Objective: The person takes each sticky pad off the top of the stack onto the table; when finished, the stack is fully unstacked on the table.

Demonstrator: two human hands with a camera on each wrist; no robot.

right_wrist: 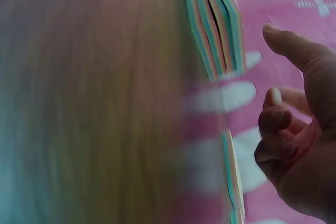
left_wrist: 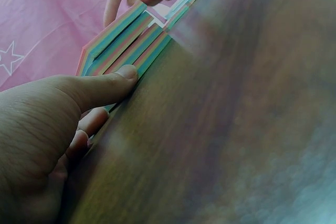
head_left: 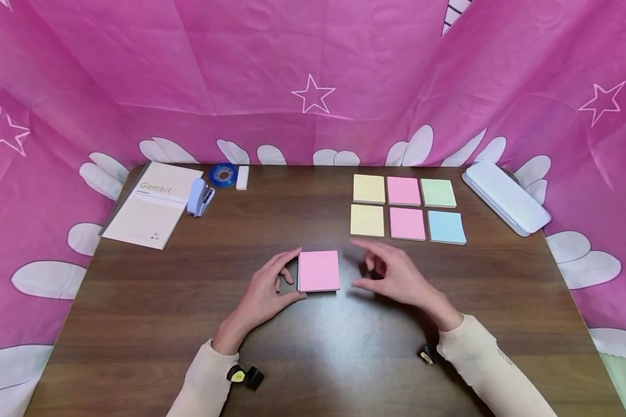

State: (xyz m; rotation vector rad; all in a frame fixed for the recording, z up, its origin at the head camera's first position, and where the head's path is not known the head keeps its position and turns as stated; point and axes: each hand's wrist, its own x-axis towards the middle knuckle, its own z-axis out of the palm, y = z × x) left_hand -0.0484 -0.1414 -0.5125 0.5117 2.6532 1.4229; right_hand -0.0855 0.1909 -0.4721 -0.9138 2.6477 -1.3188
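Observation:
A pink-topped sticky-note pad [head_left: 319, 271] lies flat on the dark wooden table [head_left: 313, 347], near the middle. My left hand [head_left: 292, 275] holds its left edge, index finger at the far corner and thumb at the near corner. The left wrist view shows the thumb [left_wrist: 113, 85] pressed against the pad's multi-coloured side [left_wrist: 126, 40]. My right hand [head_left: 367, 265] hovers just right of the pad with loosely curled fingers, holding nothing and apart from it. From the right wrist, that hand [right_wrist: 299, 108] is beside the pad's striped edge [right_wrist: 218, 24].
Several sticky-note pads [head_left: 407, 207] in yellow, pink, green and blue form a grid at the back right. A white case [head_left: 506, 197] lies further right. At the back left are a notepad [head_left: 153, 204], a stapler [head_left: 200, 197], a blue disc [head_left: 222, 174] and a white block [head_left: 242, 177]. Pink cloth [head_left: 313, 69] surrounds the table.

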